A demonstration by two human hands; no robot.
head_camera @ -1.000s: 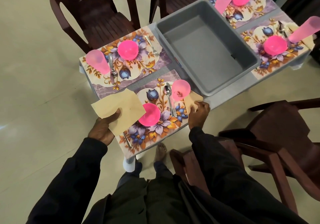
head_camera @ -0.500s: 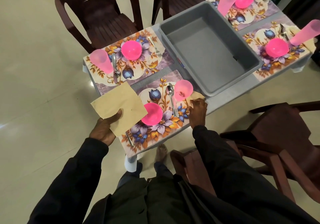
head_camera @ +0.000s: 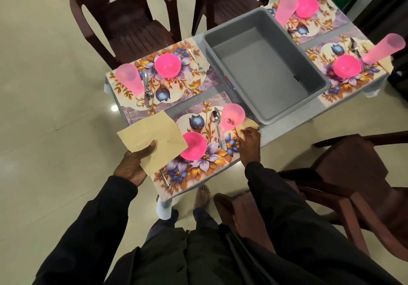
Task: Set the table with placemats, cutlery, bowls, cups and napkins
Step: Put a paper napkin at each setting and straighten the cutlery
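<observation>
Table (head_camera: 278, 135) is looking nearly set, with the left grip (head_camera: 132, 166) pinching a spare napkin (head_camera: 152, 138) over the near placemat (head_camera: 199, 171), probably saving it for the napkinless far placemat (head_camera: 187, 81), while the right grip (head_camera: 250, 144) is touching the laid napkin (head_camera: 247, 125) beside the cup (head_camera: 233, 117); can't tell if it's pinching or just pressing.

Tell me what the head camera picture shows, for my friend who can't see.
A person's left hand holds a beige napkin at a table set with four flowery placemats, pink bowls and pink cups. The right hand touches a second napkin beside the nearest cup. A grey tub sits in the middle.
</observation>
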